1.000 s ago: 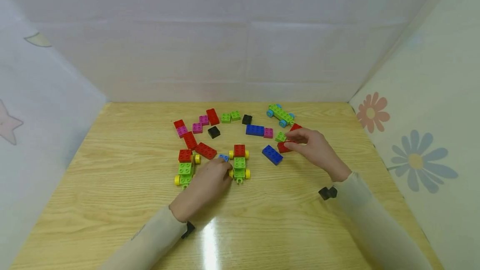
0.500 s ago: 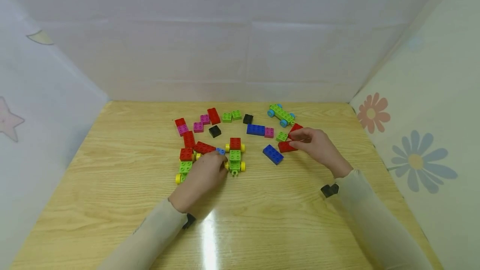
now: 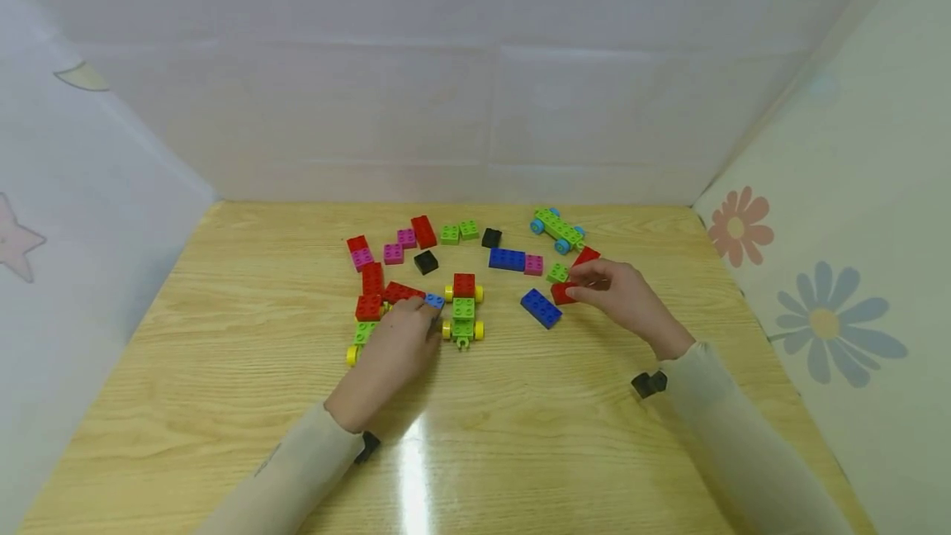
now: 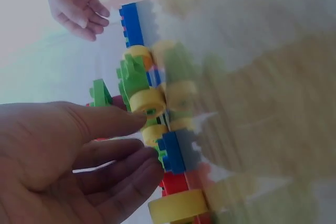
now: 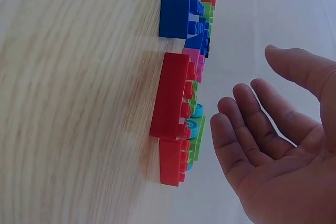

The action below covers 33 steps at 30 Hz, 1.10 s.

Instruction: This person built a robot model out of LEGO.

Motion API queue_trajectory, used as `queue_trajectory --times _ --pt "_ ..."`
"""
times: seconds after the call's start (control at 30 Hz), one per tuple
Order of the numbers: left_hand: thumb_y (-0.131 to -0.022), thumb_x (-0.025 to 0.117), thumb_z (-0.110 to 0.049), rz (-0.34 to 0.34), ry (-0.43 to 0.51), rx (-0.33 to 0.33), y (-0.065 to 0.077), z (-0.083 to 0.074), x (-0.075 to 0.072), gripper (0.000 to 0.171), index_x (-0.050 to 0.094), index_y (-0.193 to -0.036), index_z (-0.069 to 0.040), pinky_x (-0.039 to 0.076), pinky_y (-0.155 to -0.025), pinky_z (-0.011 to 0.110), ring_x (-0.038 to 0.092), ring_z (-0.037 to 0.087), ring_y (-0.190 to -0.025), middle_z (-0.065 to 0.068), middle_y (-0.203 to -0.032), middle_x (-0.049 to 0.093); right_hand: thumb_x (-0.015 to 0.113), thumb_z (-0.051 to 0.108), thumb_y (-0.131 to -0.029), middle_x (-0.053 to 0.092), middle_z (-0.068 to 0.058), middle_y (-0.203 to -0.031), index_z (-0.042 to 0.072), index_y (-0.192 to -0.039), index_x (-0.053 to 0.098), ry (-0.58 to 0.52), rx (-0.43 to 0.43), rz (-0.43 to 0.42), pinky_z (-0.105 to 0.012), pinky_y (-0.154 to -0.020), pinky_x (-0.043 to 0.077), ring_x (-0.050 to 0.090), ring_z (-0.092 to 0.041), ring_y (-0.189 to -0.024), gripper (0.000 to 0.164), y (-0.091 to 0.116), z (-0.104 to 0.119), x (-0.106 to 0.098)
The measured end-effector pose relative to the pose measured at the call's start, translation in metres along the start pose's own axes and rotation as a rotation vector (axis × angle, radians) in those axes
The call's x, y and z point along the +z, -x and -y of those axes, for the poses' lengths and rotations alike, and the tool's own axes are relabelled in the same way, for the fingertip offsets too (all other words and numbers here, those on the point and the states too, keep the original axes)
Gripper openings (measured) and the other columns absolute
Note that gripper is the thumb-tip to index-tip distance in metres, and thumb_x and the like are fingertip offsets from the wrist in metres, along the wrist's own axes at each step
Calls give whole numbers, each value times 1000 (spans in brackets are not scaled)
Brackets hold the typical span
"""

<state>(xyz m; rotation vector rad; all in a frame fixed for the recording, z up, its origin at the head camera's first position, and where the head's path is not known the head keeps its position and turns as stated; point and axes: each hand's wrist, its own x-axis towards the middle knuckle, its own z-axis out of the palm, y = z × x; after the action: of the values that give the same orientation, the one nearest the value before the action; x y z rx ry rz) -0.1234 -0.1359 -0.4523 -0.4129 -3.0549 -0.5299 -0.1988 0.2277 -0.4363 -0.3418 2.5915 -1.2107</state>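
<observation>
My left hand (image 3: 397, 337) reaches between two small brick wagons, fingers loosely bent and holding nothing. On its right stands a wagon (image 3: 464, 309) with yellow wheels, green bricks and a red brick on top; in the left wrist view the thumb tip overlaps its yellow wheel (image 4: 148, 102). A light blue brick (image 3: 434, 300) lies just past the fingers. The matching wagon (image 3: 365, 330) to the left is partly covered by this hand. My right hand (image 3: 620, 295) hovers over two red bricks (image 5: 170, 95), thumb and fingers apart, with nothing between them.
Loose red, pink, black and green bricks spread in an arc behind the wagons. A long blue brick (image 3: 508, 259) and a nearer blue brick (image 3: 541, 308) lie right of centre. A green car base (image 3: 558, 229) with blue wheels stands at the back right.
The right-hand wagon shifted left and away from me beside my left hand. That hand then drew slightly left, off the wagon. My right hand barely moved.
</observation>
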Motion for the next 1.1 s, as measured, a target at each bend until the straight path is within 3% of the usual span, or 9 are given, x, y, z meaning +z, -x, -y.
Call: queue_trajectory --times 0.17,0.37,0.63,0.87,0.97,1.1 --pt "-104 77 -6 -66 -91 15 -2 3 1 17 78 -114 8 68 -91 45 73 34 -98 21 -107 76 75 28 -110 77 -15 -137 4 -147 70 -3 -3 5 -57 -112 60 72 -36 -127 45 0 -2 0" --pt "-103 75 -3 -21 -136 -14 -4 4 0 14 77 -109 10 68 -87 43 72 32 -92 21 -102 74 74 28 -110 77 -14 -137 5 -146 71 4 -4 -2 -58 -113 59 72 -36 -127 43 0 -1 -1" --pt "-101 76 -5 36 -102 -74 -7 3 -1 14 77 -105 9 67 -81 46 70 31 -84 19 -95 74 74 31 -111 77 -13 -137 7 -145 72 -4 -7 5 -57 -113 60 72 -34 -127 42 0 -3 -2" --pt "-99 74 -3 40 -80 -113 -9 2 0 15 76 -106 10 67 -81 47 69 30 -83 21 -97 73 73 32 -111 77 -14 -138 6 -146 72 -7 -12 4 -57 -112 60 72 -35 -128 43 2 -4 -2" --pt "-99 75 -4 24 -78 -116 -7 1 -2 18 75 -109 12 67 -83 49 70 32 -85 22 -98 73 73 32 -111 76 -14 -138 6 -146 71 -9 -17 8 -57 -111 61 71 -35 -129 44 3 -4 -3" --pt "-98 80 -7 -46 -76 -101 -3 3 -6 25 75 -111 13 67 -86 49 72 35 -88 23 -100 74 72 32 -112 76 -14 -139 6 -147 71 -14 -16 12 -56 -111 61 71 -35 -129 44 3 -3 -2"
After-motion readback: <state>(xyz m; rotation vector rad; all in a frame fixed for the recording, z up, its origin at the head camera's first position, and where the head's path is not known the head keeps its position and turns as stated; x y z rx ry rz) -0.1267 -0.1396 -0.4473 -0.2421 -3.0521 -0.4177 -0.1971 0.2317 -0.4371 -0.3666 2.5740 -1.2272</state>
